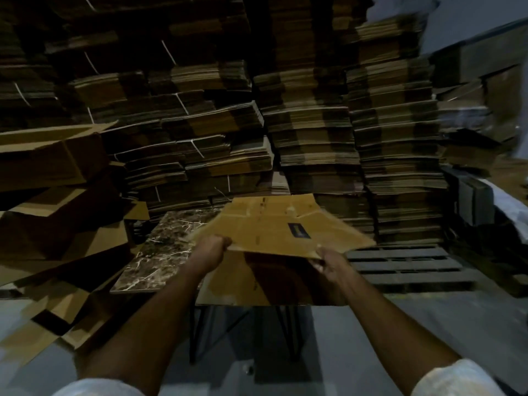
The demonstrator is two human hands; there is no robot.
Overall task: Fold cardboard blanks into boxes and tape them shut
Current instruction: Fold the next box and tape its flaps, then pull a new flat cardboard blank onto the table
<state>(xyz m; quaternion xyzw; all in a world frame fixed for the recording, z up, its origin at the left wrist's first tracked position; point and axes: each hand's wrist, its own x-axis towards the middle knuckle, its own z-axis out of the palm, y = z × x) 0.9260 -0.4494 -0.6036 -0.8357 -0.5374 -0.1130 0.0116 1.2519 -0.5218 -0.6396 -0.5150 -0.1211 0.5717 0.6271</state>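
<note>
We saw the flat brown cardboard blank held tilted above the dark marble-patterned counter, in front of tall stacks of flat brown cardboard. Left hand: fingers curled round blank's near-left edge. Right hand: fingers pinched near-right corner. Another brown cardboard sheet lay on the counter beneath.

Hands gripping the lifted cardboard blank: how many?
2: the left hand pinches the cardboard blank at its near-left edge; the right hand grips its near-right corner. No others visible.
</note>
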